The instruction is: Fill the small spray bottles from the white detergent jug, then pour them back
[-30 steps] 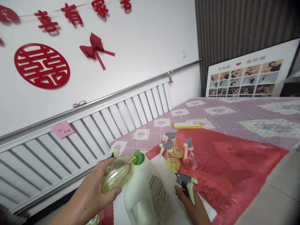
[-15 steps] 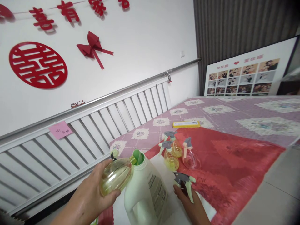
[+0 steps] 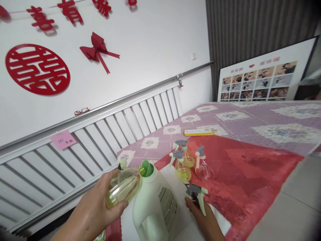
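Note:
My left hand (image 3: 100, 199) wraps round a clear yellowish spray bottle body (image 3: 124, 187) that has no spray head on it. The bottle is tipped on its side, with its neck at the green-lipped mouth of a large pale green detergent jug (image 3: 156, 201). The jug stands upright, its label facing right. To the right of the jug, my right hand (image 3: 200, 219) grips a loose grey and green trigger spray head (image 3: 195, 190). Behind it stand two yellow spray bottles (image 3: 182, 171) and a pink spray bottle (image 3: 202, 169), each with its head on.
A red cloth (image 3: 240, 174) and a white sheet (image 3: 218, 217) lie over the purple patterned tablecloth (image 3: 173, 120). A yellow-edged flat case (image 3: 198, 132) rests farther back. Along the left wall runs a white radiator (image 3: 112, 134); a photo board (image 3: 255, 80) leans at the back right.
The bottle in my left hand has shifted very slightly, its neck still at the jug's mouth. My right hand keeps the spray head in nearly the same place. The whole view moved slightly.

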Demonstrator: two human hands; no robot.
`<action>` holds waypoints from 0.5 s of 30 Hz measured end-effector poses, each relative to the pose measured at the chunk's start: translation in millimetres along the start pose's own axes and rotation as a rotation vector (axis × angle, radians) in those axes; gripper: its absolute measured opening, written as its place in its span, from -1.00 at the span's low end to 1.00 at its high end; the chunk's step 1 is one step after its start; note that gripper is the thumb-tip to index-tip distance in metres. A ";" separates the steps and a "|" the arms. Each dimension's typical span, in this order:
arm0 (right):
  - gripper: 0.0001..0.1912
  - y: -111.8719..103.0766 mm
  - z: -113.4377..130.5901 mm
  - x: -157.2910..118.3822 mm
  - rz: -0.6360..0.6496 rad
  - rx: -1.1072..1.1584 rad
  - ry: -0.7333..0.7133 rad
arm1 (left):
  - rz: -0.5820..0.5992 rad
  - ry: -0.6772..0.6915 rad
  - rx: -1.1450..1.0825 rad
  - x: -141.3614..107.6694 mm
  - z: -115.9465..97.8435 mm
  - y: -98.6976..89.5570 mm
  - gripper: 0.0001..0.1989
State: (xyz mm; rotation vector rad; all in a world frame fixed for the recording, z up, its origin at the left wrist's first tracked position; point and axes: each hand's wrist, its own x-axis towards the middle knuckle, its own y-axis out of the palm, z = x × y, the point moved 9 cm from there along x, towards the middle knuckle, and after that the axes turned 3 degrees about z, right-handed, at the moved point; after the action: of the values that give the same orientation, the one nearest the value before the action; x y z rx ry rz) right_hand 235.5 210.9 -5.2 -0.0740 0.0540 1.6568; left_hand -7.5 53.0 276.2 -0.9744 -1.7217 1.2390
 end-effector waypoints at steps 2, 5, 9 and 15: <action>-0.48 2.4 0.8 0.8 0.046 -0.013 0.000 | -0.001 0.015 -0.014 1.5 -2.5 -1.3 -0.39; -0.49 3.4 1.9 0.5 0.054 -0.004 -0.003 | -0.004 0.040 -0.028 4.0 -5.0 -2.5 -0.39; -0.49 0.4 1.5 -1.1 -0.019 0.038 -0.014 | -0.013 0.062 0.003 7.3 -4.8 -4.8 -0.39; -0.47 4.2 -2.3 2.9 0.084 -0.018 0.018 | 0.000 0.148 0.034 12.2 -6.0 -6.3 -0.40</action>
State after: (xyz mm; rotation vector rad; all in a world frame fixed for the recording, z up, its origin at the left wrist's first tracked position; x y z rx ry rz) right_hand 231.2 213.3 -7.8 -0.1015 0.0571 1.7403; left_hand -7.7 64.8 285.5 -1.0198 -1.5810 1.1622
